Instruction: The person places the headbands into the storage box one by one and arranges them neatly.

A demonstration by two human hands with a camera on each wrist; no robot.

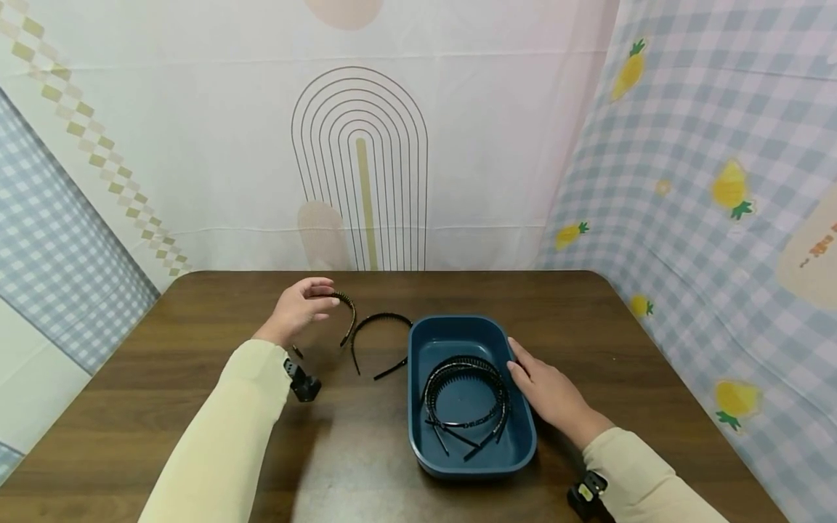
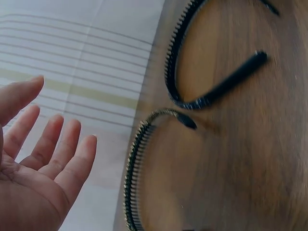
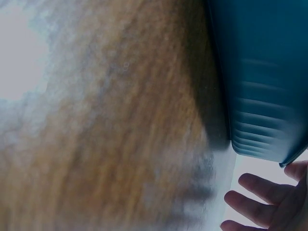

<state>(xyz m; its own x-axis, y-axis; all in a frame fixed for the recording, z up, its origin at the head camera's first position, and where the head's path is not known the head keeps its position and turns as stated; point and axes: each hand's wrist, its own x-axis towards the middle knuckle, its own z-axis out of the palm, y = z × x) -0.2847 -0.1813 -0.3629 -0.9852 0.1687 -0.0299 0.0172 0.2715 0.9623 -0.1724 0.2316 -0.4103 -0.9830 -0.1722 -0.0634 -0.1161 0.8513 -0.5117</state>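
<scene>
My left hand [image 1: 297, 309] hovers with spread, relaxed fingers over a dark headband with gold-toned teeth [image 1: 353, 314]. In the left wrist view a gap shows between the fingers and this toothed headband [image 2: 130, 187]. Beside it lies a black headband [image 1: 356, 335], one end close to the basin. Several black headbands [image 1: 502, 398] are stacked inside a blue plastic basin [image 1: 474, 470]. At the basin's right side, my right hand [image 1: 552, 392] touches the rim with its fingers fairly straight. The right wrist view shows the basin's ribbed outer wall [image 3: 257, 110] and loosely spread fingers [image 3: 255, 209].
A brown wooden table [image 1: 366, 465] carries everything. Behind its far edge hangs a white patterned cloth [image 1: 484, 160]. A blue checked cloth with yellow fruit prints [image 1: 680, 240] hangs along the right side. Black wrist cameras [image 1: 304, 383] sit at both cuffs.
</scene>
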